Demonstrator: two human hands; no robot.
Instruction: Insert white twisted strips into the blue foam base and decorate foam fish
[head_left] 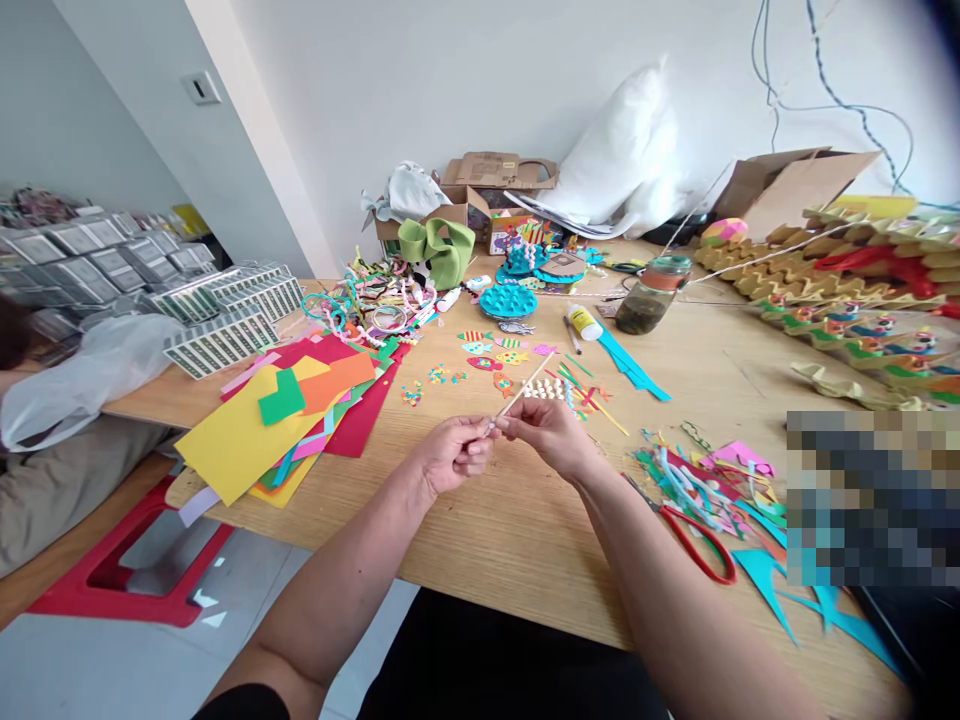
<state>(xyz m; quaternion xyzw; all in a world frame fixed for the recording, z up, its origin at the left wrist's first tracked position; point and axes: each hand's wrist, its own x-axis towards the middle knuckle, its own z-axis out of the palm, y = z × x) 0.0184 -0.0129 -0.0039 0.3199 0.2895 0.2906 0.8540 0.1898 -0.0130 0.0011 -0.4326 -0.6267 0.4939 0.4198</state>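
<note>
My left hand point(459, 452) and my right hand point(551, 432) meet above the near part of the table, fingertips pinched together. Between them is the lower end of a thin pale strip point(525, 387), slanting up and away to the right. Its exact kind is unclear, and the fingers partly hide the end. Just beyond my right hand lie small white rolled-looking pieces point(559, 390) in rows. Several colourful paper fish point(484, 363) lie farther off, with small coloured paper dots point(412, 394) to their left. Narrow coloured strips point(589, 392) rest right of the white pieces.
Coloured paper sheets point(247, 430) are piled at left. Red-handled scissors point(701, 545) lie among paper scraps at right. A glue stick point(585, 323), a lidded jar point(652, 297) and a blue egg-carton piece point(508, 301) stand farther back. Egg trays point(795, 270) occupy the far right.
</note>
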